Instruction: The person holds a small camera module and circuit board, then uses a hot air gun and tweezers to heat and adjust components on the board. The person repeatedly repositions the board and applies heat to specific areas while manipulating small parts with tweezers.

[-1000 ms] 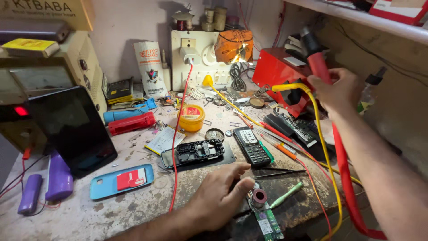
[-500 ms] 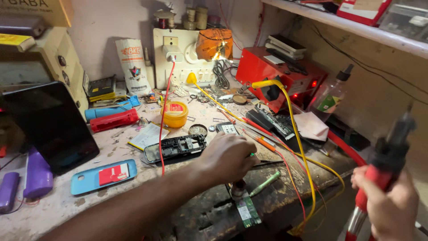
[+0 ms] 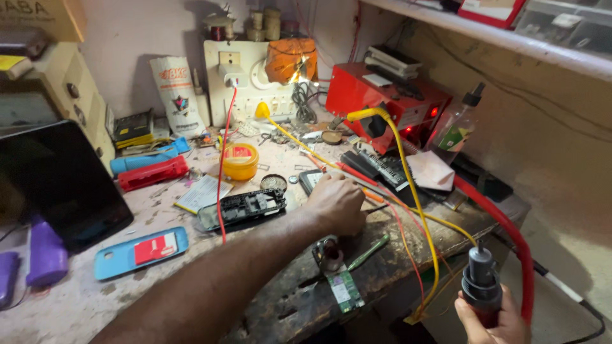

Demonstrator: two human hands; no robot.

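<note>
My left hand [image 3: 336,202] reaches across the workbench and rests with curled fingers on a dark keypad phone [image 3: 310,180], most of which it hides. Low at the right, off the bench edge, my right hand [image 3: 494,322] grips a dark cylindrical tool handle [image 3: 479,280], nozzle up, with a thick red hose [image 3: 510,232] running from it. A black opened phone body [image 3: 242,207] lies just left of my left hand. A small green circuit board [image 3: 345,290] sits near the bench's front edge.
A red station box [image 3: 389,102] with a yellow cable [image 3: 408,185] stands at the back right. A yellow tin [image 3: 240,161], a blue phone cover [image 3: 140,251], a dark tablet [image 3: 57,181] and a white switch board [image 3: 245,79] crowd the bench.
My right hand has dropped from the upper right to the lower right with the tool. My left hand moved forward from the bench edge onto the keypad phone.
</note>
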